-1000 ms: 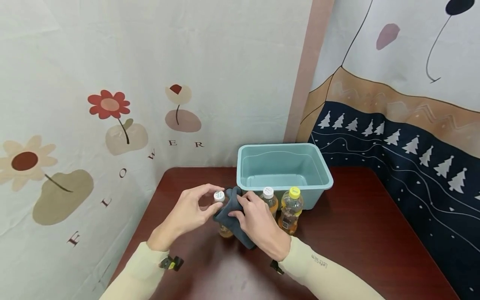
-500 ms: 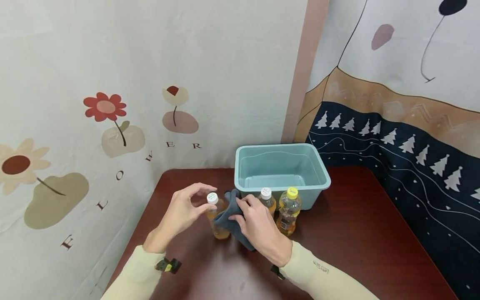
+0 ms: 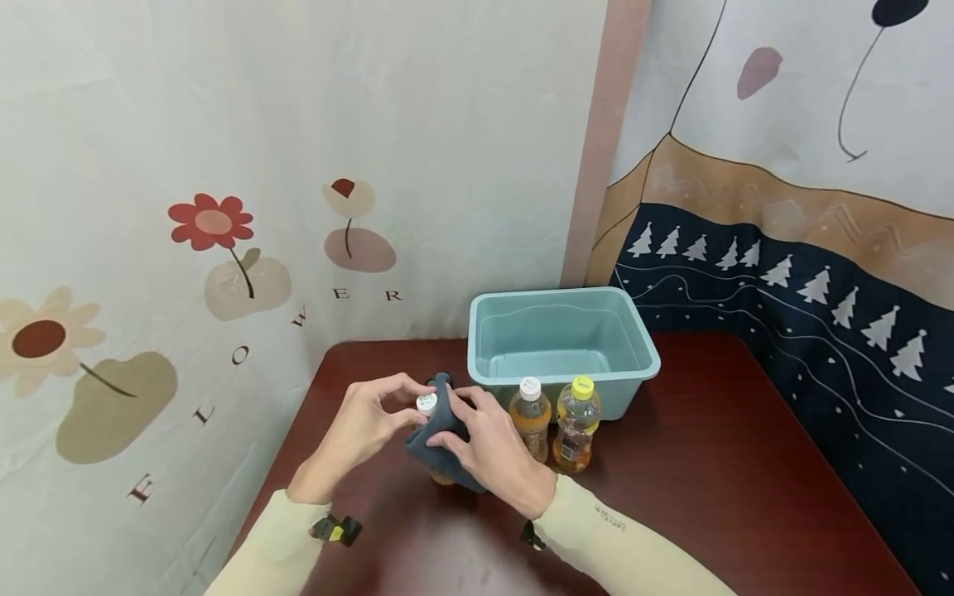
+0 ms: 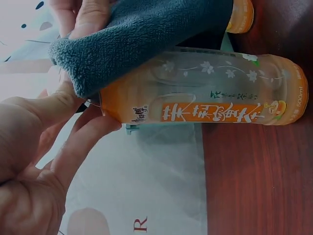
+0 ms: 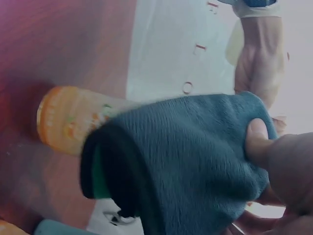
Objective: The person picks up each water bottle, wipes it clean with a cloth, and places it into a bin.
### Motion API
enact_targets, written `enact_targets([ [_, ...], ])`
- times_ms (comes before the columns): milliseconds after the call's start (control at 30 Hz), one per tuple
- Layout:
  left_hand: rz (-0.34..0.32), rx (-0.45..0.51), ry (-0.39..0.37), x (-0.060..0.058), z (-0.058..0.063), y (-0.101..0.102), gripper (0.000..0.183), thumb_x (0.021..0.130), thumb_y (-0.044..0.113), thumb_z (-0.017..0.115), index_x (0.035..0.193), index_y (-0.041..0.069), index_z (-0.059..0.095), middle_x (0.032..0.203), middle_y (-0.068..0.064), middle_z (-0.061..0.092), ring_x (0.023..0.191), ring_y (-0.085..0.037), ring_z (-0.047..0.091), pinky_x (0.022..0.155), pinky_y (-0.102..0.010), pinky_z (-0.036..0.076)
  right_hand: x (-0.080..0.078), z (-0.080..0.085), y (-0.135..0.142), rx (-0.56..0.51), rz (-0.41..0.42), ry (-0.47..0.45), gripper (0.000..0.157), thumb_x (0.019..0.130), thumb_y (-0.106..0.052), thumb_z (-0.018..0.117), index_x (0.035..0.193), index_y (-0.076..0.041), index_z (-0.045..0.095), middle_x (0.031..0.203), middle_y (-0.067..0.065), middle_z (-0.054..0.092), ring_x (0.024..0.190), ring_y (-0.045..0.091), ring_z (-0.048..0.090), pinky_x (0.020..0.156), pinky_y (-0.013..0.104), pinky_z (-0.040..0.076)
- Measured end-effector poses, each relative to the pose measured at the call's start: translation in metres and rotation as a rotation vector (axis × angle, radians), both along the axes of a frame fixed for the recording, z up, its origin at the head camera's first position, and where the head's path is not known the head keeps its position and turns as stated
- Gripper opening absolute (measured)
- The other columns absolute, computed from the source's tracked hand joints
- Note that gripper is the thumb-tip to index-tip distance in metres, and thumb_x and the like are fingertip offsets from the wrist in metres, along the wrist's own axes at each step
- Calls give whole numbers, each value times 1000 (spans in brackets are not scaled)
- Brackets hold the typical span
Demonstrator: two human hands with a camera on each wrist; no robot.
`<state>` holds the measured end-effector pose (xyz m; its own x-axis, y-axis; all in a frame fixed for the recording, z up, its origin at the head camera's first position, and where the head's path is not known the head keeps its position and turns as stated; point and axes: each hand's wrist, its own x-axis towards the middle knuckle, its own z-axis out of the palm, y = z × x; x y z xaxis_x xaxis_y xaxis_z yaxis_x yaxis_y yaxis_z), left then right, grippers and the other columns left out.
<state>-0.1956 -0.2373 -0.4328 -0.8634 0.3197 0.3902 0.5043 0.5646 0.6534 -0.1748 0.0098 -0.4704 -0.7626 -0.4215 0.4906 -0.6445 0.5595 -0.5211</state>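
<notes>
A drink bottle with a white cap (image 3: 426,404) stands on the table. Orange print and a clear lower body show on this bottle (image 4: 220,93) in the left wrist view. My left hand (image 3: 365,424) grips it at the neck, thumb and fingers around it just under the cap. My right hand (image 3: 488,443) pinches a dark blue-grey cloth (image 3: 441,434) and holds it against the bottle's right side. In the right wrist view the folded cloth (image 5: 195,152) hangs from the thumb and fingers, hiding the bottle's upper part; its orange base (image 5: 61,120) shows.
A second white-capped bottle (image 3: 531,422) and a yellow-capped bottle (image 3: 577,426) stand side by side to the right of my right hand. Behind them is a light blue plastic bin (image 3: 641,370). The dark red table (image 3: 715,480) meets printed curtains at the back and sides.
The bottle shifted slightly left, with a gap opening beside the cloth. Since then my right hand has moved left, bringing the cloth back over the bottle and uncovering more of the second white-capped bottle.
</notes>
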Motion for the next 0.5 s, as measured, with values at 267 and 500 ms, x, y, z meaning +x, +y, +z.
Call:
enact_targets([
  [267,-3,18,-21,-2,-1,0,40,83,15,105,117,30,90,111,6,91,85,-9,76,65,-29,59,3,-12,1,61,-23,19,61,104,-33,87,155,-4,73,135,14,72,116,26,73,99,41,69],
  [500,-3,-26,-13,-3,2,2,41,81,16,106,114,32,88,113,9,91,87,-9,76,69,-27,58,-5,-45,4,107,-61,67,39,97,-25,96,128,-2,85,110,10,79,96,22,80,79,32,69],
])
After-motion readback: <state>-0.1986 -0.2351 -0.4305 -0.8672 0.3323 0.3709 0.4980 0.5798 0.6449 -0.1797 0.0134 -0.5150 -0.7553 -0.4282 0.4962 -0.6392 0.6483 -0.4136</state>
